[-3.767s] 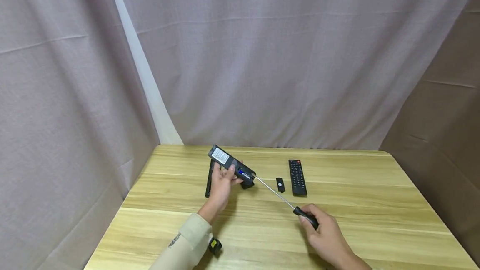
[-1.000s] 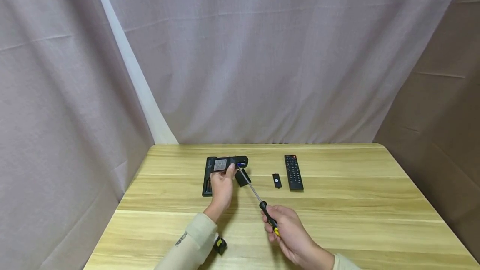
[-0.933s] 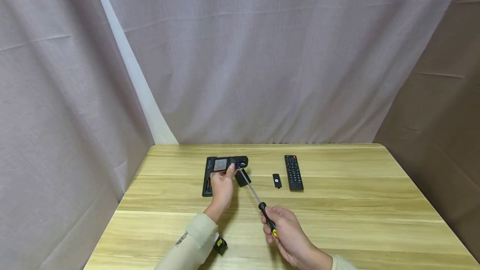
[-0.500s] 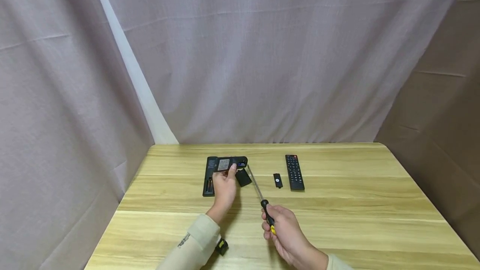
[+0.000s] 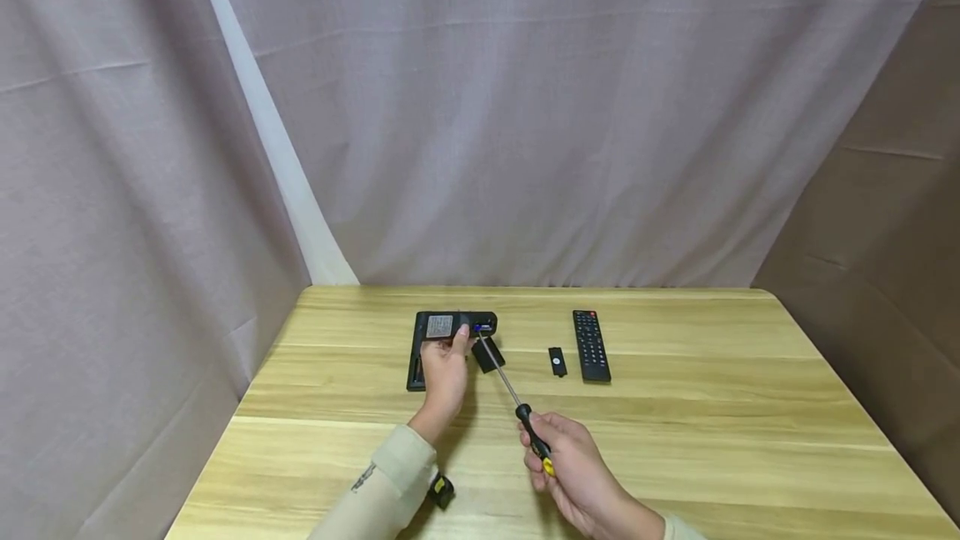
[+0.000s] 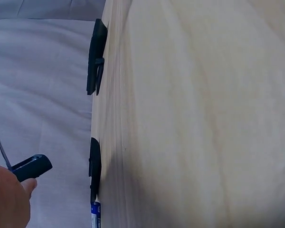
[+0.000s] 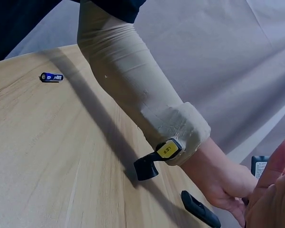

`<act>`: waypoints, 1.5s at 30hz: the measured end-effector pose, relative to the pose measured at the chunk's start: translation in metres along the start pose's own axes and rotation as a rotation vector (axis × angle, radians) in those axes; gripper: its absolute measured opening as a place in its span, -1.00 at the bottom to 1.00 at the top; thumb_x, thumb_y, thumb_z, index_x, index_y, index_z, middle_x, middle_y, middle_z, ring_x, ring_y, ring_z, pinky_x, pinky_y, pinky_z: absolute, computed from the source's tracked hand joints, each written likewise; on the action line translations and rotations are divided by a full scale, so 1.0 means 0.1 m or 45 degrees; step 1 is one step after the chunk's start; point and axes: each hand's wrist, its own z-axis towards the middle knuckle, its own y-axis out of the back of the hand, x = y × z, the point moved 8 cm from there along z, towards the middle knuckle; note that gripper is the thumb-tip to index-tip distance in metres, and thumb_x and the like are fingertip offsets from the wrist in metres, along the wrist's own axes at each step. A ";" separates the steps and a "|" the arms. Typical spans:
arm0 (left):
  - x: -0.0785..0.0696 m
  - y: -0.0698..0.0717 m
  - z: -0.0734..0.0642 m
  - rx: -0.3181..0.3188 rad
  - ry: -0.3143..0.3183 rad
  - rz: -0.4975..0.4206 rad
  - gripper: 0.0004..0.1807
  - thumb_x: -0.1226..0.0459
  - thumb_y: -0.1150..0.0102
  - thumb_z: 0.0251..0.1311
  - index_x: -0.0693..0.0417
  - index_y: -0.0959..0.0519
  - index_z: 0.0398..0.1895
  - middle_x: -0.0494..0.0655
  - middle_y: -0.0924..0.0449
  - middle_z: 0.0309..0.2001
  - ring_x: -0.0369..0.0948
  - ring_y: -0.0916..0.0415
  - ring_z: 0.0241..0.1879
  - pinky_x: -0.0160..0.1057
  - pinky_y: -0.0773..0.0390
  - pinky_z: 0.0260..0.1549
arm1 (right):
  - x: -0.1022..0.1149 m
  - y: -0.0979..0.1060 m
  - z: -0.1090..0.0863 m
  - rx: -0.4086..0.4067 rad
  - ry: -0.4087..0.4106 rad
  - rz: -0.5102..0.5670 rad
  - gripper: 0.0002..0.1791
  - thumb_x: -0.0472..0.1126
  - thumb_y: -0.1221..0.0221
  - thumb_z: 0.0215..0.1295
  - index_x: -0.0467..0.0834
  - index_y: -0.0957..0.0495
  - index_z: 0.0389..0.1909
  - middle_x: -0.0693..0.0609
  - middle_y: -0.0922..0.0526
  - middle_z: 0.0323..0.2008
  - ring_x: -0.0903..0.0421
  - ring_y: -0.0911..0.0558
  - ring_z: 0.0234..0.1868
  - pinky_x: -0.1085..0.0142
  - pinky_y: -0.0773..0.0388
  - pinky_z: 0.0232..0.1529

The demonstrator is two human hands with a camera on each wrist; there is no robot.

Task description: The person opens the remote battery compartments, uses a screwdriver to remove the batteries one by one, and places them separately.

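Note:
In the head view my left hand (image 5: 446, 369) grips a black remote control (image 5: 459, 323), its label side up and its battery compartment uncovered. A blue battery (image 5: 485, 327) shows in that compartment. My right hand (image 5: 577, 469) holds a screwdriver (image 5: 533, 433) by its black and yellow handle. The long metal shaft slants up to the left, and its tip is at the battery's left end; whether it touches is too small to tell. In the left wrist view, the left hand (image 6: 9, 197) and held remote (image 6: 35, 167) appear at lower left.
Below the held remote lies another black remote (image 5: 416, 367), partly hidden, and a black flat piece (image 5: 489, 355). Farther right are a small black cover (image 5: 557, 362) and a face-up remote (image 5: 592, 347). A loose blue battery (image 7: 52, 77) lies on the table (image 7: 33, 142).
The held remote, earlier slanted down to the right, now lies nearly level. Half a second ago the screwdriver tip was at the remote's right end; it has moved left to the battery.

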 end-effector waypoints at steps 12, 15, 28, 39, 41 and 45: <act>-0.04 0.00 -0.03 -0.006 -0.011 0.016 -0.77 0.33 -0.20 0.53 0.34 -0.60 0.08 0.25 -0.78 0.01 0.00 -0.80 0.06 0.01 -0.78 0.18 | 0.01 0.02 -0.02 0.019 -0.005 0.013 -0.71 -0.16 0.12 0.72 -0.35 -0.39 0.01 0.12 -0.48 -0.30 0.37 -0.39 -0.57 0.57 -0.45 -0.66; -0.03 0.00 -0.03 -0.010 -0.004 0.012 -0.78 0.34 -0.21 0.53 0.34 -0.60 0.07 0.10 -0.80 -0.06 0.04 -0.79 0.09 -0.01 -0.78 0.18 | 0.01 0.02 -0.03 0.023 -0.007 0.016 -0.71 -0.16 0.12 0.72 -0.34 -0.40 -0.01 0.12 -0.48 -0.31 0.38 -0.39 -0.57 0.58 -0.43 -0.67; 0.01 -0.01 -0.03 0.007 0.005 0.003 -0.77 0.40 -0.19 0.51 0.38 -0.59 0.11 0.32 -0.72 0.05 -0.05 -0.77 0.05 -0.19 -0.79 0.12 | 0.02 0.03 -0.04 0.035 -0.023 0.019 -0.71 -0.16 0.09 0.71 -0.34 -0.42 -0.01 0.13 -0.51 -0.31 0.40 -0.39 -0.57 0.61 -0.41 -0.69; -0.01 0.00 -0.03 -0.014 -0.051 0.150 -0.81 0.38 -0.22 0.49 0.35 -0.63 0.01 0.25 -0.79 -0.07 -0.03 -0.75 -0.04 -0.15 -0.80 0.04 | 0.09 0.03 -0.03 -0.020 -0.022 -0.006 -0.70 -0.20 0.11 0.70 -0.36 -0.47 -0.07 0.12 -0.50 -0.35 0.40 -0.36 -0.58 0.62 -0.35 -0.73; -0.02 0.00 -0.04 -0.018 -0.069 0.188 -0.82 0.37 -0.22 0.49 0.35 -0.63 0.00 0.27 -0.79 -0.09 0.01 -0.73 -0.05 -0.24 -0.78 -0.03 | 0.09 0.01 -0.03 -0.036 -0.023 0.001 -0.70 -0.20 0.11 0.69 -0.36 -0.48 -0.09 0.12 -0.49 -0.35 0.40 -0.36 -0.58 0.62 -0.34 -0.73; -0.04 0.00 -0.05 -0.028 -0.100 0.262 -0.82 0.35 -0.23 0.49 0.32 -0.65 -0.02 0.28 -0.78 -0.14 0.09 -0.70 -0.09 -0.43 -0.66 -0.20 | 0.10 -0.04 -0.03 -0.063 -0.024 0.032 -0.71 -0.21 0.11 0.69 -0.35 -0.47 -0.10 0.12 -0.49 -0.35 0.40 -0.35 -0.58 0.62 -0.33 -0.73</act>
